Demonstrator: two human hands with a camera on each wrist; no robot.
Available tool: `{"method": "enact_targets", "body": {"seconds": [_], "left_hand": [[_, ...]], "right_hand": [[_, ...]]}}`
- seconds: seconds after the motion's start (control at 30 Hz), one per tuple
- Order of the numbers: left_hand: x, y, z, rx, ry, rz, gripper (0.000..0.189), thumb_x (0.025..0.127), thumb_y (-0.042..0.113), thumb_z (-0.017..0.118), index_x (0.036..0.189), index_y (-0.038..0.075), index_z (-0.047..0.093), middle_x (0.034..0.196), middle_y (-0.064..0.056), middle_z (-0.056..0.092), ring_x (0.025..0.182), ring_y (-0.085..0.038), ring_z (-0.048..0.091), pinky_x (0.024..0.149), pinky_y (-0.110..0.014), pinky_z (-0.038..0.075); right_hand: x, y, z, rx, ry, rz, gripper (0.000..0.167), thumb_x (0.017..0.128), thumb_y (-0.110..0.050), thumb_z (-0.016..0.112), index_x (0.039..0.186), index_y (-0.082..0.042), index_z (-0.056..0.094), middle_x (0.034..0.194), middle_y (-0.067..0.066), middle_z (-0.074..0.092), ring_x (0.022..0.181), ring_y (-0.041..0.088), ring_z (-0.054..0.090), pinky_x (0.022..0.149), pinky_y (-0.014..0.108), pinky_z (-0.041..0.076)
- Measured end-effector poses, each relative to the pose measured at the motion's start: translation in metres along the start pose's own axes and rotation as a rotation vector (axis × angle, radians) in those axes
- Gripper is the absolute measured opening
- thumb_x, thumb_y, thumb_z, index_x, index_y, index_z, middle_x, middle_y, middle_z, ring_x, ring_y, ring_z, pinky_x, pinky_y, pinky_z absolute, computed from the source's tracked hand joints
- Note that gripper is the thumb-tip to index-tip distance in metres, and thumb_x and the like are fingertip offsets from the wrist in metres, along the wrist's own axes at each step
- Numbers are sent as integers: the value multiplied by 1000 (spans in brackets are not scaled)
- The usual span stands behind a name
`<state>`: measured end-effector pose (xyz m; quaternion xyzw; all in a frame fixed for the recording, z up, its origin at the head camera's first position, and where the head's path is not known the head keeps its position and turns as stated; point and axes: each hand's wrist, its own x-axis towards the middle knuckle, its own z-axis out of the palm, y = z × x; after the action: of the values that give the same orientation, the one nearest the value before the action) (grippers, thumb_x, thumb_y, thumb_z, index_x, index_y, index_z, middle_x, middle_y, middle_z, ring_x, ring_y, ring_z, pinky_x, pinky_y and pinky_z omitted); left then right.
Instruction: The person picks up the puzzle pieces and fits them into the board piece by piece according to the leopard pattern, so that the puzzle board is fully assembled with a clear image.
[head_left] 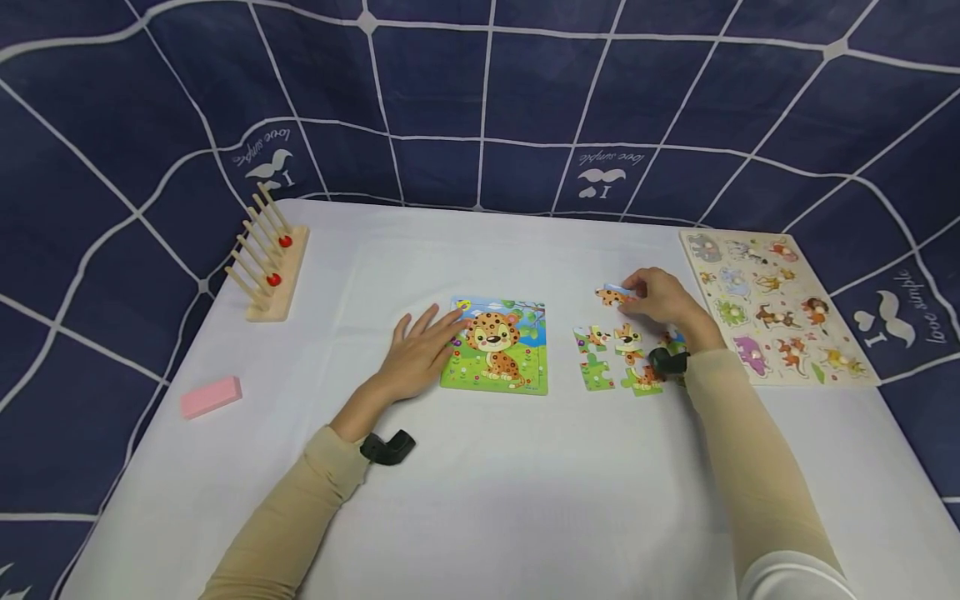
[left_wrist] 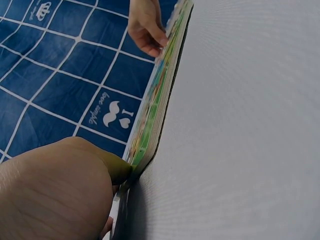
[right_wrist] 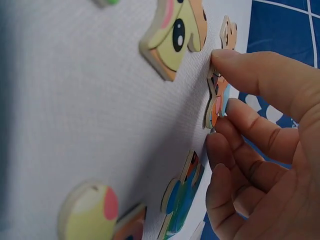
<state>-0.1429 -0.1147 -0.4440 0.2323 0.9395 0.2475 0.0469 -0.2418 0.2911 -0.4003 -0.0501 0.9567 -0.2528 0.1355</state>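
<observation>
A square leopard jigsaw puzzle (head_left: 498, 354) lies in the middle of the white table. My left hand (head_left: 417, 357) rests with spread, fairly straight fingers on its left edge; the left wrist view shows the puzzle's thin side (left_wrist: 150, 127) beside the hand. To the right, my right hand (head_left: 660, 298) pinches a spotted puzzle piece (right_wrist: 218, 97) between thumb and fingers. Loose puzzle pieces, such as a green one (head_left: 597, 372) and one with part of a face (head_left: 628, 337), lie just below that hand, some partly hidden by the wrist.
A wooden animal peg board (head_left: 780, 308) lies at the right. At the back left stands a wooden rack with upright pegs (head_left: 277, 292) and red beads. A pink block (head_left: 211, 397) sits at the left edge. Blue checked cloth (head_left: 450, 92) hangs behind the table.
</observation>
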Motion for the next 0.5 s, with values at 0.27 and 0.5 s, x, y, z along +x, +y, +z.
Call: {"method": "enact_targets", "body": {"seconds": [0.27,0.5], "left_hand": [[0,-1,1,2,10,6,47,104,22,41,152,21,38,161,0,29,152,-33,12,117,-61,-1],[0,1,1,2,-1,-4,48,104,23,40,152,20,37,162,0,27,152,-32,10,118,-60,-2]], "right_hand": [[0,0,2,24,33,-3,38,84,-9,74,114,5,57,108,22,57,97,33,52,88,44,43],[-2,1,2,84,61,-4,33,84,-4,72,112,3,56,107,21,57,91,29,52,77,36,44]]}}
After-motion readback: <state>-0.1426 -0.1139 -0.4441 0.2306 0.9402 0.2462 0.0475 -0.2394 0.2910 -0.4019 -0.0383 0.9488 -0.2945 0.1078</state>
